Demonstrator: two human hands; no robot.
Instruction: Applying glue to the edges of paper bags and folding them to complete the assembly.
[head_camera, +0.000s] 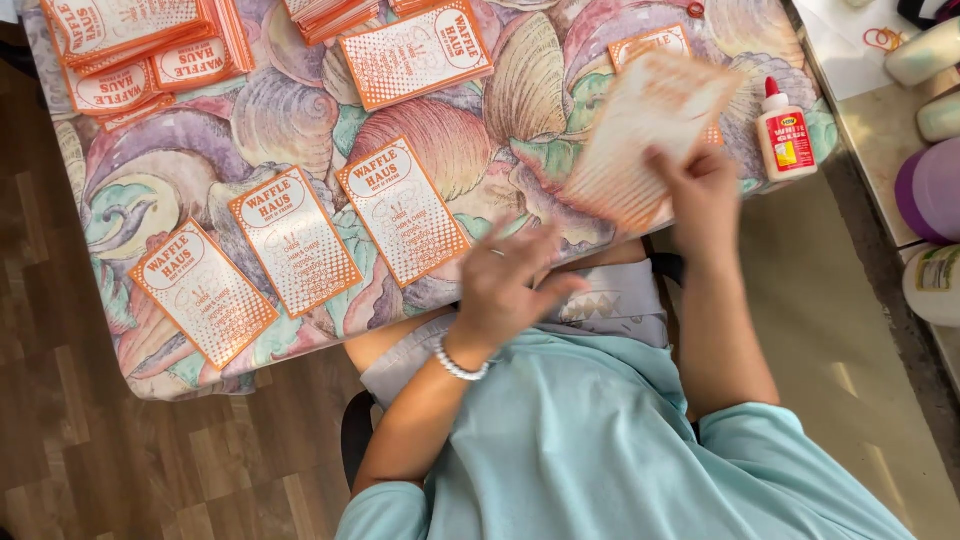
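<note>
My right hand (703, 195) grips an orange-and-white printed paper sleeve (648, 132) by its lower edge and holds it tilted above the table; the sleeve is blurred. My left hand (508, 283), with a bead bracelet at the wrist, hovers over my lap near the table's front edge, fingers spread, holding nothing. Three matching flat sleeves (295, 240) lie side by side on the shell-patterned tablecloth (520, 90) to the left of that hand.
Stacks of the same sleeves (140, 45) sit at the table's far left, with one more sleeve (415, 52) at the back centre. A white glue bottle with a red cap (784, 135) stands at the right edge. Bottles and a purple container (930, 190) line a counter on the right.
</note>
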